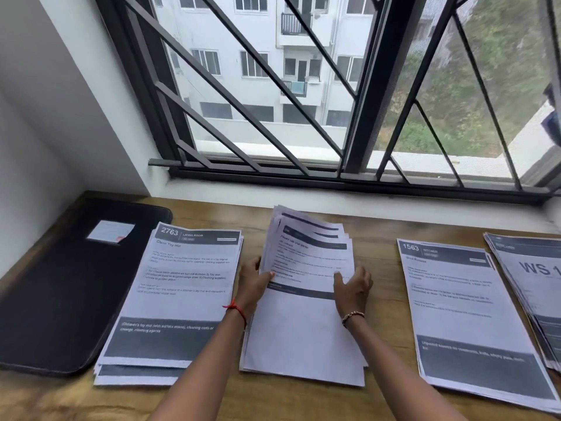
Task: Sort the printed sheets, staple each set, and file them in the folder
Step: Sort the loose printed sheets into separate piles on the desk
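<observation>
Left grip [252, 282] is pinched narrow on the left edge of the fanned sheets [306, 256], and right grip [353, 284] is clamped on their right edge, thumb on top. Both are holding paper. These leaves look thin, floppy, slick and very light, so I'd square them by the long edges and keep them low to stop them sliding apart. They sit over the middle stack [303, 335] on the counter [303, 402], between the 2763 stack [179, 299] and the 1563 stack [464, 314]. The folder [60, 284] lies closed at far left.
</observation>
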